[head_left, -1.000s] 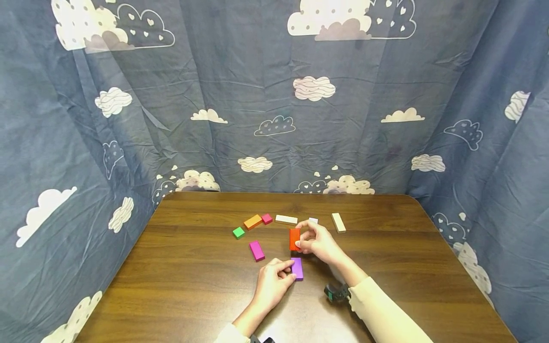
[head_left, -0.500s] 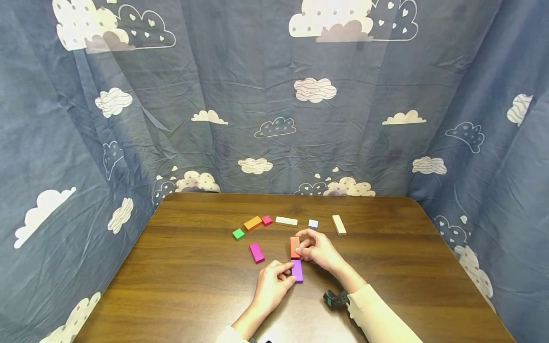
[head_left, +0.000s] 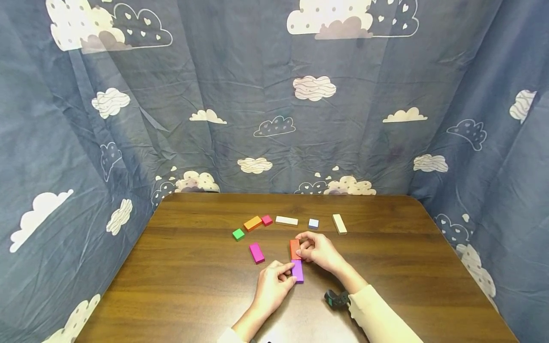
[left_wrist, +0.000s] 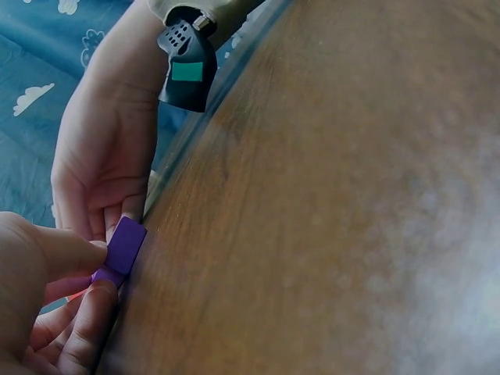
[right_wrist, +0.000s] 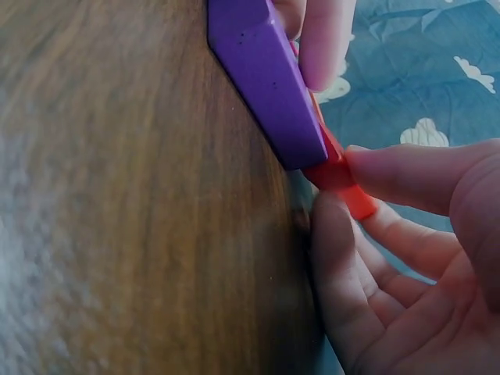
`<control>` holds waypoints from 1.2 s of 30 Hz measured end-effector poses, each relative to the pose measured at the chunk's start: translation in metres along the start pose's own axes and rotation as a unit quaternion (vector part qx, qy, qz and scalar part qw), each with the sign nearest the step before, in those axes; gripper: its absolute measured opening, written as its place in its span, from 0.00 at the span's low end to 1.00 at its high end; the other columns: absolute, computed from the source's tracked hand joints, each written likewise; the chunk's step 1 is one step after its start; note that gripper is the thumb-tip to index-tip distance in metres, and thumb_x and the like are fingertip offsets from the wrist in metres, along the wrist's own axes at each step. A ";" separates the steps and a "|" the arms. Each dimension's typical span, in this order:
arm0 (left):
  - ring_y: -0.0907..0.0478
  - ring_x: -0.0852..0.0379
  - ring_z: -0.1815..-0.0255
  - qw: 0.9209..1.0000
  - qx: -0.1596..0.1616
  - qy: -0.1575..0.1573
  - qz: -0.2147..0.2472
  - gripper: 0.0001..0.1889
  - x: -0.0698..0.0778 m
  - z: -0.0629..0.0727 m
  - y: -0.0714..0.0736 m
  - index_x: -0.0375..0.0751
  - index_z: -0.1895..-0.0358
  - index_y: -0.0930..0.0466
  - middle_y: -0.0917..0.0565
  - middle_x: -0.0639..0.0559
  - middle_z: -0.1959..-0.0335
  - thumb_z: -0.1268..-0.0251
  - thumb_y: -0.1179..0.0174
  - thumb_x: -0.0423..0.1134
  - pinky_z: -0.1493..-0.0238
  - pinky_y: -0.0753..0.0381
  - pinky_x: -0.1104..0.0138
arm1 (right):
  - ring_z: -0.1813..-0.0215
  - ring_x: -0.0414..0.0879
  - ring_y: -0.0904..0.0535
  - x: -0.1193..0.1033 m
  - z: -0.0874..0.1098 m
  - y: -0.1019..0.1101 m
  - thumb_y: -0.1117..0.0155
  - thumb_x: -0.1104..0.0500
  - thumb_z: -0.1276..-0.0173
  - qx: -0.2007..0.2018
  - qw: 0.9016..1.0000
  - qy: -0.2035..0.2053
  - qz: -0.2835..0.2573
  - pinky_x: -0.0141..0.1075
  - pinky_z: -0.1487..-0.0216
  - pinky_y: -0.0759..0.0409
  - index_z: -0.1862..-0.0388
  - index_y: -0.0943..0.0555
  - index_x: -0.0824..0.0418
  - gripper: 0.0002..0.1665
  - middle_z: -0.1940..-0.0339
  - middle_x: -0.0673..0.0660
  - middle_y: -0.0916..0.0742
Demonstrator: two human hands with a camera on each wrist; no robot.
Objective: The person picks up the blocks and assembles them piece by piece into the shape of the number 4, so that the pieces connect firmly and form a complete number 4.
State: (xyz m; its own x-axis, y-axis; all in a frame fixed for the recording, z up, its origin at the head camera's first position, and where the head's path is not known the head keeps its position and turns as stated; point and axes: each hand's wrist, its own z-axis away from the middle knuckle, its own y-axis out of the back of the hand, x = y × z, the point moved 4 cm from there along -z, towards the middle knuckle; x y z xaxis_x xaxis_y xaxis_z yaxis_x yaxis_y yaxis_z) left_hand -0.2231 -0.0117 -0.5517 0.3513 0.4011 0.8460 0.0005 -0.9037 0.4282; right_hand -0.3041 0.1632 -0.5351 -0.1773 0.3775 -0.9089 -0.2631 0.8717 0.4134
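On the wooden table, a purple block (head_left: 298,271) lies lengthwise away from me, pinched between the thumb and forefinger of my left hand (head_left: 272,285). My right hand (head_left: 320,252) pinches a red block (head_left: 295,249) by its thumb and fingers. The red block's near end meets the far end of the purple one, so the two lie in a line. In the right wrist view the purple block (right_wrist: 269,82) hides part of the red block (right_wrist: 345,183). The left wrist view shows the purple block (left_wrist: 126,247) between finger and thumb.
Left of the hands lies a magenta block (head_left: 257,253). Farther back are a green block (head_left: 238,234), an orange block (head_left: 253,223), a crimson block (head_left: 267,220), a white block (head_left: 286,221), a pale blue block (head_left: 313,223) and a cream block (head_left: 340,224). A cloud-patterned curtain (head_left: 240,95) surrounds the table.
My right hand has brought the red block nearer to me and down against the far end of the purple block. The left hand has stayed in place on the purple block.
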 end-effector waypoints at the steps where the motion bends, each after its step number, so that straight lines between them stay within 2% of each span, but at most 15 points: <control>1: 0.22 0.69 0.72 1.000 0.000 0.000 0.000 0.18 0.000 0.000 0.000 0.36 0.50 0.12 0.18 0.54 0.67 0.47 0.26 0.30 0.70 0.21 0.75 | 0.74 0.44 0.17 0.000 0.000 0.000 0.28 0.67 0.39 0.001 1.000 0.004 0.011 0.36 0.72 0.16 0.44 0.20 0.68 0.23 0.69 0.58 0.13; 7: 0.22 0.69 0.72 1.000 -0.002 0.004 0.005 0.19 0.001 0.000 0.000 0.36 0.49 0.12 0.18 0.54 0.67 0.47 0.26 0.30 0.69 0.19 0.74 | 0.77 0.42 0.21 -0.003 -0.001 0.002 0.25 0.65 0.41 -0.011 0.998 0.014 0.062 0.33 0.76 0.20 0.44 0.19 0.70 0.26 0.73 0.55 0.16; 13: 0.23 0.69 0.72 1.000 -0.004 0.003 -0.001 0.19 0.001 0.000 0.000 0.36 0.49 0.12 0.18 0.54 0.66 0.47 0.26 0.30 0.69 0.20 0.74 | 0.79 0.39 0.24 -0.003 -0.001 0.003 0.24 0.64 0.43 -0.041 0.996 0.009 0.077 0.31 0.77 0.24 0.39 0.21 0.72 0.32 0.74 0.53 0.16; 20: 0.23 0.69 0.72 1.000 -0.001 -0.002 -0.004 0.19 0.001 0.000 0.001 0.36 0.49 0.12 0.18 0.54 0.66 0.47 0.26 0.30 0.70 0.20 0.74 | 0.78 0.38 0.25 -0.002 -0.001 0.003 0.26 0.65 0.41 -0.057 0.996 0.006 0.070 0.30 0.77 0.25 0.38 0.23 0.72 0.32 0.74 0.54 0.16; 36: 0.22 0.69 0.71 1.000 -0.003 -0.005 -0.006 0.18 0.002 0.000 0.001 0.35 0.50 0.12 0.17 0.52 0.66 0.47 0.26 0.30 0.69 0.20 0.74 | 0.77 0.42 0.24 0.000 0.000 0.004 0.26 0.67 0.42 -0.057 0.997 0.003 0.043 0.31 0.77 0.24 0.38 0.22 0.69 0.31 0.73 0.56 0.15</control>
State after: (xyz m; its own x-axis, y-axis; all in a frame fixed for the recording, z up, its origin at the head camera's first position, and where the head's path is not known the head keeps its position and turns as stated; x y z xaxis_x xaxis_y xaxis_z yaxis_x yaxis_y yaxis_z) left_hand -0.2228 -0.0123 -0.5495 0.3607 0.4103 0.8376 -0.0010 -0.8979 0.4403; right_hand -0.3047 0.1669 -0.5329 -0.2084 0.4470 -0.8699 -0.3524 0.7954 0.4931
